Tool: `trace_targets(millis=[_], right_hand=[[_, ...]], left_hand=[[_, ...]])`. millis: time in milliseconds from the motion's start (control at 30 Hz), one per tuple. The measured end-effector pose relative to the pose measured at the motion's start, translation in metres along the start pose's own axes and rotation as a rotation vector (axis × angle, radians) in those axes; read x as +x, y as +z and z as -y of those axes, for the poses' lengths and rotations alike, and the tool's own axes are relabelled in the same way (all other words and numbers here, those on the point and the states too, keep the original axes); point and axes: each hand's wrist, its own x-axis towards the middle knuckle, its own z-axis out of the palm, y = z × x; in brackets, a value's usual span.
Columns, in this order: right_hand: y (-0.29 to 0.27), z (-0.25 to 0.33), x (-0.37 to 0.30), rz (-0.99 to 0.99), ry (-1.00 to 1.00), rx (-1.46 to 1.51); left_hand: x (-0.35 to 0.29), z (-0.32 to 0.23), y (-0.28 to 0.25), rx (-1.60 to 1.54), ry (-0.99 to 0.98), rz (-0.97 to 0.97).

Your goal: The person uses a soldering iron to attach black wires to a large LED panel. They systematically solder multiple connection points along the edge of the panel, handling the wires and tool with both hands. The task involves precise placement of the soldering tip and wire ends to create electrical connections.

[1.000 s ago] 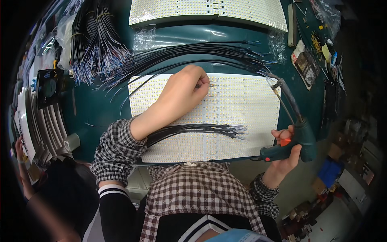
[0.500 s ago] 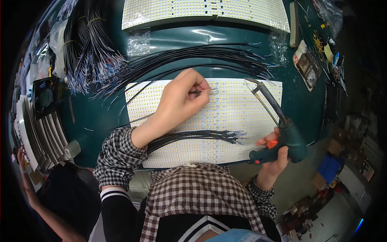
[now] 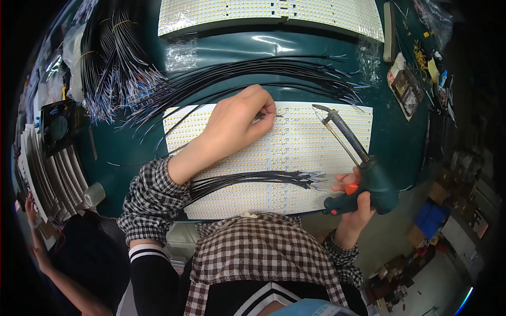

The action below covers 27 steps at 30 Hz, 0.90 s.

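Pinching the end of a thin black wire (image 3: 270, 115) against the white LED panel (image 3: 295, 152), the left hand (image 3: 237, 124) lies palm-down over the panel's upper middle, fingertips closed together on the wire at about the hand's 3 o'clock. The right hand (image 3: 354, 203) is clamped around the grip of a dark green soldering gun (image 3: 363, 176) with an orange trigger, at the panel's 4 o'clock corner; the gun's long metal tip slants up toward 11 o'clock and ends above the panel, just beside the pinched wire end but apart from it. The two hands are well apart. A loose bundle of black wires (image 3: 253, 179) lies across the lower part of the panel, its stripped ends pointing toward 3 o'clock, near the right hand. A larger fan of black wires (image 3: 263, 71) spreads over the green surface (image 3: 400, 142) at the panel's 12 o'clock, and another white LED panel (image 3: 263, 10) lies beyond it. At 9 o'clock, bundled wires (image 3: 113, 58) and a small black fan (image 3: 58, 126) sit on the surface. Another person's arm (image 3: 47, 263) shows at 8 o'clock.
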Motion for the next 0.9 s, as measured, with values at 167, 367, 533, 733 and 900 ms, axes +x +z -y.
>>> trace_targets(millis=[167,367,533,733,900], right_hand=[[-0.002,-0.004,-0.004,0.042,0.017,-0.03],[0.019,0.006,-0.005,-0.008,0.081,-0.196],[0.019,0.004,-0.008,0.048,0.126,-0.234],[0.027,0.009,-0.007,-0.001,0.154,-0.198],[0.026,0.006,-0.008,0.008,0.139,-0.229]], left_hand=[[0.003,0.001,-0.002,0.019,-0.021,0.032],[0.003,0.0,-0.001,0.02,-0.024,0.024],[0.001,0.001,0.0,-0.016,-0.021,0.003],[0.0,0.0,0.002,-0.013,-0.014,-0.008],[-0.001,0.001,0.003,0.014,0.011,-0.009]])
